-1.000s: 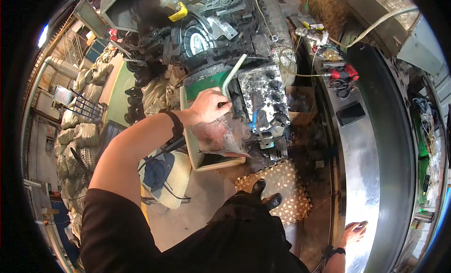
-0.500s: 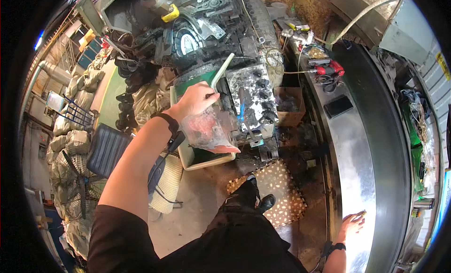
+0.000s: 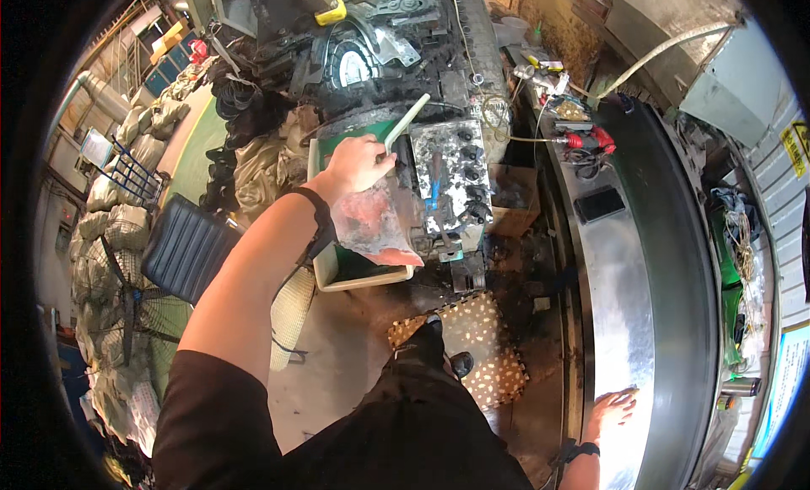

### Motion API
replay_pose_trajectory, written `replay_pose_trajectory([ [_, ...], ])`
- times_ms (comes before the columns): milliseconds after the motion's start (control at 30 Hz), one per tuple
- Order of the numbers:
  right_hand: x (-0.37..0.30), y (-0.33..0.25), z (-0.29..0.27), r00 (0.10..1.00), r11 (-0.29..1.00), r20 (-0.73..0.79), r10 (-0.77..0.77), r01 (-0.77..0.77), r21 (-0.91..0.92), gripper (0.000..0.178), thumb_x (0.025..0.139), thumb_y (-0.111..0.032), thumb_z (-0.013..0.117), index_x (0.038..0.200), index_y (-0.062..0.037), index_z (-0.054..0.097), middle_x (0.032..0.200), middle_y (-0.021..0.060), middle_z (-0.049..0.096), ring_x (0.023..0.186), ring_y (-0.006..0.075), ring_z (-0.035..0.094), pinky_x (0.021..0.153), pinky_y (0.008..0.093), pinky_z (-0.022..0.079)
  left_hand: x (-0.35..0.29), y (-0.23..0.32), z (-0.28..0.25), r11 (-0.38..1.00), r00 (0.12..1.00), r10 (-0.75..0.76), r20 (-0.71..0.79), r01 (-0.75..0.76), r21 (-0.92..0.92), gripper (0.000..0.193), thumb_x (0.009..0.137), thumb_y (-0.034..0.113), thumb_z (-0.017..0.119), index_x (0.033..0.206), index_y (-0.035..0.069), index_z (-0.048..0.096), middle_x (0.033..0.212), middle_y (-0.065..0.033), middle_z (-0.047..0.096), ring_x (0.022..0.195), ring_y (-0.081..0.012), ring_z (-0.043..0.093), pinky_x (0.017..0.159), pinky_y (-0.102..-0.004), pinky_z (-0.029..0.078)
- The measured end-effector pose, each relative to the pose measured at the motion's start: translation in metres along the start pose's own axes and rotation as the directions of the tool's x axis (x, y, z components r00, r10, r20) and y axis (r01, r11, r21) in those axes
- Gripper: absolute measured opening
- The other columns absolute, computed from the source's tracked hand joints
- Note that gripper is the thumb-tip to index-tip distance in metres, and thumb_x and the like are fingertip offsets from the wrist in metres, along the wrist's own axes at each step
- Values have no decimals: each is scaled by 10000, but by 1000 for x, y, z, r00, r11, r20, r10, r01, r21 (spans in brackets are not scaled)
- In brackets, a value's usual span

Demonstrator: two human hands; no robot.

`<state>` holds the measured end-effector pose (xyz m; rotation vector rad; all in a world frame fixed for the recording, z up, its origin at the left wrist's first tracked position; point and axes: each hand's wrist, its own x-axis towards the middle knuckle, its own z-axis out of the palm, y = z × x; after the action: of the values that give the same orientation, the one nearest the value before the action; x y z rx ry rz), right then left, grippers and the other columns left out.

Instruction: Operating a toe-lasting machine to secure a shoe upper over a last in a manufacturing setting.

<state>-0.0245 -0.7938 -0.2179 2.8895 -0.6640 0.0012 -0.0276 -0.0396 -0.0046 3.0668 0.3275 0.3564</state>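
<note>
My left hand [image 3: 361, 162] is closed around the lower end of a pale greenish-white, stick-like piece [image 3: 407, 121], which slants up and to the right. Beneath that hand, a clear plastic bag with red patches [image 3: 371, 224] hangs over a cream-coloured bin [image 3: 367, 282]; my hand hides part of the bin. My right hand [image 3: 611, 412] rests on the shiny metal tabletop [image 3: 620, 330] at the lower right, fingers stretched out. A small brownish thing [image 3: 632, 391] shows at its fingertips, too small to name; I cannot tell whether they grip it.
A greasy machine [image 3: 363, 72] stands ahead, beside a white-smeared block [image 3: 451, 165] bearing a blue-handled tool [image 3: 435, 186]. On the metal tabletop lie a black phone [image 3: 599, 205] and a red power tool [image 3: 591, 140]. A dark chair [image 3: 186, 247] and caged fan [image 3: 131, 296] stand left.
The whole view has turned slightly. The pale stick-like piece looks straighter and less bent at its lower end. Both hands stay near the same things.
</note>
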Motion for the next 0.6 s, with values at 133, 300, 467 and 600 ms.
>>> replay_pose_trajectory([
  [133, 2, 7, 10, 1000, 1000, -6, 1, -1, 23, 546, 1072, -385, 427, 1535, -98, 398, 1545, 182, 416, 1374, 381, 444, 1094, 568, 397, -7, 4, -4, 988, 998, -58, -35, 53, -148, 302, 918, 329, 655, 958, 40, 734, 993, -160, 661, 943, -411, 648, 798, -483, 525],
  [300, -9, -1, -4, 998, 972, -44, 49, -38, 230, 608, 1075, -389, 406, 1602, -103, 303, 1571, 189, 404, 1398, 388, 428, 1130, 571, 354, -2, -4, -8, 988, 997, -64, 43, 70, -141, 298, 909, 337, 659, 990, 62, 741, 1018, -148, 674, 945, -414, 650, 804, -476, 514],
  [467, -6, 4, -13, 998, 957, -18, 61, -53, 286, 658, 1054, -356, 436, 1632, -110, 242, 1602, 194, 372, 1434, 391, 389, 1173, 544, 309, 13, 8, -7, 986, 998, -38, 48, 45, -162, 320, 879, 342, 657, 996, 61, 757, 1012, -153, 683, 976, -403, 658, 838, -482, 519],
  [600, -8, -6, -15, 996, 948, -12, 92, -84, 308, 715, 1007, -319, 505, 1628, -87, 238, 1587, 204, 379, 1451, 388, 359, 1194, 541, 277, 3, -3, -2, 979, 999, -34, 22, 38, -199, 305, 897, 324, 655, 964, 41, 749, 975, -178, 676, 960, -411, 653, 810, -483, 500],
])
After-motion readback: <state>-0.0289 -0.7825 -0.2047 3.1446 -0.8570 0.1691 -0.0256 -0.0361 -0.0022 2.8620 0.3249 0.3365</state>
